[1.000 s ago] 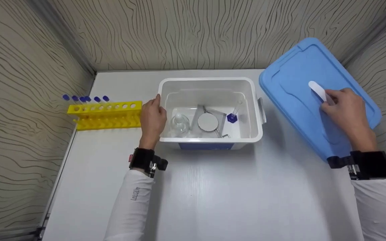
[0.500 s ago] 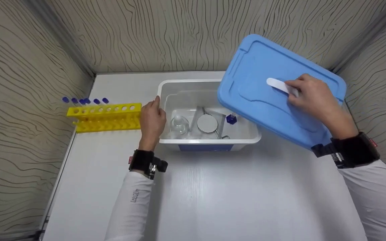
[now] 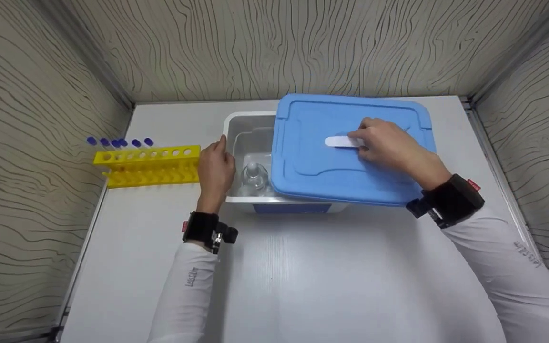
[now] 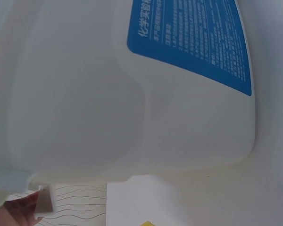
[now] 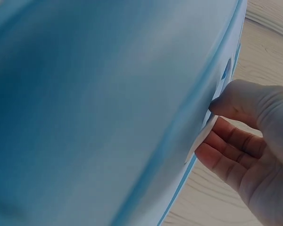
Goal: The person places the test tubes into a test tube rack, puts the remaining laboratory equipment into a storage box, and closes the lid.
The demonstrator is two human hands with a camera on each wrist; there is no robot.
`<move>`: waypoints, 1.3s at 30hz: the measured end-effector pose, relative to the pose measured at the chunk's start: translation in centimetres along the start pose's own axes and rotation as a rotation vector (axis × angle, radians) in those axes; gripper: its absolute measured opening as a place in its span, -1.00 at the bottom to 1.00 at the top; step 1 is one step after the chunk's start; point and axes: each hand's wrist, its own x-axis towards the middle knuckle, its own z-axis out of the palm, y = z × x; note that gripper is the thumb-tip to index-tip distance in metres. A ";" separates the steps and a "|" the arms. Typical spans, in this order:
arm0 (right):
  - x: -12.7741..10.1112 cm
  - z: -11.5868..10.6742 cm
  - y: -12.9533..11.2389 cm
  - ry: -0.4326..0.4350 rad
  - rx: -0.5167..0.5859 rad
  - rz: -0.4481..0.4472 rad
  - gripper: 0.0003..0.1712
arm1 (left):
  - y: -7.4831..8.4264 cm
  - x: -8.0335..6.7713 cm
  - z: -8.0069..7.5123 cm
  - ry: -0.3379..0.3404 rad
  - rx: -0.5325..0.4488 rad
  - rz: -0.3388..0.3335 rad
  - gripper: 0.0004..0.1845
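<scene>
The left hand [image 3: 217, 171] rested against the left end wall of the white bin [image 3: 236, 143], thumb at the rim and fingers laid down the outside, steadying it on the counter [image 3: 303, 276]. To its right, the right hand [image 3: 389, 147] was clamped on the white handle [image 3: 339, 141] of the blue lid [image 3: 331, 171], thumb on one side and fingers curled under the other, as the right wrist view confirmed. The lid hung over the bin but sat offset, leaving the end nearest the left hand uncovered, where a clear bottle [image 3: 254, 177] showed.

To seat it well, the lid probably needed sliding toward the left hand until its edges lined up with the rim all round, kept level, then pressed down evenly while the left hand braced the bin.

Beyond the left hand, further left, stood a yellow rack [image 3: 148, 164] with blue-capped tubes [image 3: 119, 142].

The bin's front bore a blue label [image 4: 198, 42] with white Chinese print, too blurred to read. Small writing on both sleeves was illegible.
</scene>
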 end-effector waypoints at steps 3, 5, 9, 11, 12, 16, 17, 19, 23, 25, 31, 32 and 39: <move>0.8 0.7 -0.6 -0.017 -0.004 -0.028 -0.52 | 0.0 0.0 0.0 0.001 -0.001 -0.003 -0.50; 1.3 1.1 -0.9 -0.024 -0.009 -0.049 -0.52 | 0.0 0.0 -0.1 -0.001 0.000 -0.008 -0.50; 2.2 1.7 -1.5 -0.041 -0.007 -0.073 -0.53 | 0.1 -0.1 -0.1 -0.013 -0.005 -0.023 -0.50; 2.6 1.9 -1.8 -0.051 0.000 -0.076 -0.53 | 0.1 -0.1 -0.1 -0.022 -0.008 -0.034 -0.49; 2.8 2.0 -2.0 -0.056 0.003 -0.077 -0.53 | 0.1 -0.1 -0.1 -0.025 -0.010 -0.038 -0.49; 3.5 2.5 -2.6 -0.067 0.002 -0.095 -0.55 | 0.0 0.0 -0.1 -0.024 0.000 -0.037 -0.49; 3.7 2.6 -2.8 -0.068 -0.002 -0.102 -0.56 | 0.0 0.0 -0.1 -0.023 0.003 -0.034 -0.49; 4.0 2.8 -3.0 -0.070 -0.010 -0.117 -0.57 | -0.1 0.0 -0.1 -0.024 0.009 -0.032 -0.49; 4.5 3.1 -3.5 -0.078 -0.012 -0.123 -0.58 | 0.0 0.0 -0.1 -0.032 0.006 -0.042 -0.48; 4.7 3.2 -3.7 -0.080 -0.009 -0.123 -0.58 | 0.0 0.0 -0.1 -0.032 0.002 -0.041 -0.48; 4.8 3.6 -3.9 -0.078 -0.003 -0.134 -0.59 | 0.1 0.0 -0.1 -0.031 0.009 -0.035 -0.48; 4.8 3.7 -3.9 -0.076 -0.001 -0.132 -0.58 | 0.1 0.0 -0.1 -0.033 0.008 -0.035 -0.48; 4.0 4.2 -3.1 -0.018 0.075 -0.089 -0.53 | 0.1 0.0 -0.1 -0.043 -0.007 -0.049 -0.48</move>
